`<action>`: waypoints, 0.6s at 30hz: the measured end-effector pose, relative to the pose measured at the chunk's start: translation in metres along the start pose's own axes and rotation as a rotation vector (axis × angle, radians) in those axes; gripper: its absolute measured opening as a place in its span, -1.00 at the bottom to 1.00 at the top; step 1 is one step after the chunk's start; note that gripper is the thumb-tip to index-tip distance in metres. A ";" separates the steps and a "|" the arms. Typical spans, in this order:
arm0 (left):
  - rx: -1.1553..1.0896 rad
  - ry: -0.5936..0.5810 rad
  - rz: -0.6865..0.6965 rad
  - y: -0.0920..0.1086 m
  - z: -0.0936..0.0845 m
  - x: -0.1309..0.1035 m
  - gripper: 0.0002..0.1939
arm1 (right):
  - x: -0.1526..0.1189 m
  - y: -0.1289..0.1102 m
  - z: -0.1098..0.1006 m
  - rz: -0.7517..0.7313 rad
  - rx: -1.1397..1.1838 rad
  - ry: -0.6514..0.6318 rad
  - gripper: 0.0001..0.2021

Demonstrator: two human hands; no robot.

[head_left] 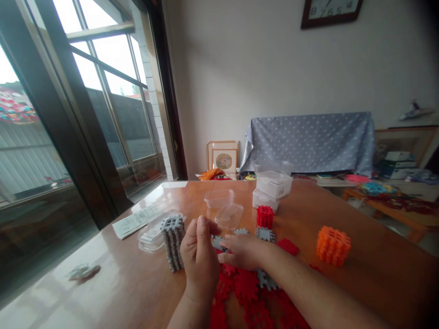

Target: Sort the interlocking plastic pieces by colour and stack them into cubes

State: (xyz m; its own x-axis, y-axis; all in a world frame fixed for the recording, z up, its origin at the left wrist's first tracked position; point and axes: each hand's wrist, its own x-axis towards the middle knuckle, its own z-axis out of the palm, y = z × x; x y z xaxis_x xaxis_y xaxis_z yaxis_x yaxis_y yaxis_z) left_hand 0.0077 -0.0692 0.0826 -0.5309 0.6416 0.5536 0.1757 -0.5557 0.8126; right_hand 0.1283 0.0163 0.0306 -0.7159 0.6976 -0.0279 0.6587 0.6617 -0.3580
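My left hand (200, 256) is raised beside a tall stack of grey toothed pieces (172, 242), its fingers curled in and the thumb up; what it holds, if anything, is hidden. My right hand (242, 250) reaches across to the left, fingers apart, low over loose grey pieces (216, 242) and red pieces (246, 283) spread on the table. Behind it stand a small red stack (265, 217) and a flat grey piece (265, 234). An orange stack (333, 246) is at the right.
Clear plastic containers (219, 198) and lids (229, 215) lie at the back of the wooden table (120, 283), with stacked white boxes (273, 183) near its far edge. At the left are papers (132, 223), more clear lids (149, 239) and a small crumpled packet (83, 271).
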 end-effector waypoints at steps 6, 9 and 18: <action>0.016 -0.120 -0.066 -0.011 0.004 -0.001 -0.56 | -0.051 0.013 -0.025 -0.003 0.139 0.159 -0.57; 0.012 -0.179 -0.108 -0.020 0.007 -0.002 -0.58 | -0.077 0.046 -0.032 0.134 0.169 0.213 -0.60; 0.137 -0.431 -0.174 -0.041 0.021 -0.009 -0.60 | -0.109 0.098 0.001 0.354 0.141 0.178 -0.48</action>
State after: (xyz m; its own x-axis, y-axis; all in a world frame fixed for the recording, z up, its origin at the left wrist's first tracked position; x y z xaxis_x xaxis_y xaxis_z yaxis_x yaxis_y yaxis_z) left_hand 0.0225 -0.0406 0.0480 -0.1755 0.8957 0.4086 0.2376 -0.3642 0.9005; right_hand 0.2709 0.0051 -0.0020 -0.3918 0.9199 -0.0145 0.8097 0.3373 -0.4802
